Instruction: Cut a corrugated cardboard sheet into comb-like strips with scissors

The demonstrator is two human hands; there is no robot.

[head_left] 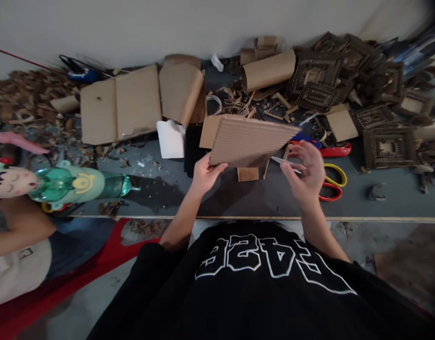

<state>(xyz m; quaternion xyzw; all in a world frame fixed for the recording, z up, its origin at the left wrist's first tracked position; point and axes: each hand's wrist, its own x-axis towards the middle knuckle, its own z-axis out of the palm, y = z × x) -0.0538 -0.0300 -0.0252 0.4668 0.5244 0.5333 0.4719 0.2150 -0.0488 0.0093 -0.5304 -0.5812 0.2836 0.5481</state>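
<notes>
A sheet of corrugated cardboard (251,143), its ridges showing, is tilted up above the table. My left hand (206,174) grips its lower left corner, thumb on the near face. Off the sheet's right side is my right hand (305,172), its fingers curled but with a gap between thumb and forefinger. A small brown strip shows by those fingertips; whether they touch it is unclear. Scissors with red and yellow handles (333,184) lie behind the right hand, which partly hides them. Below the sheet rests a small cardboard piece (247,174).
Folded cardboard (138,106) and a cardboard roll (269,71) lie at the back. Woven-looking dark frames (390,147) are piled at right. A green bottle (113,184) stands left, near another person's arm (22,226). A roll of clear tape (376,192) sits near the front edge.
</notes>
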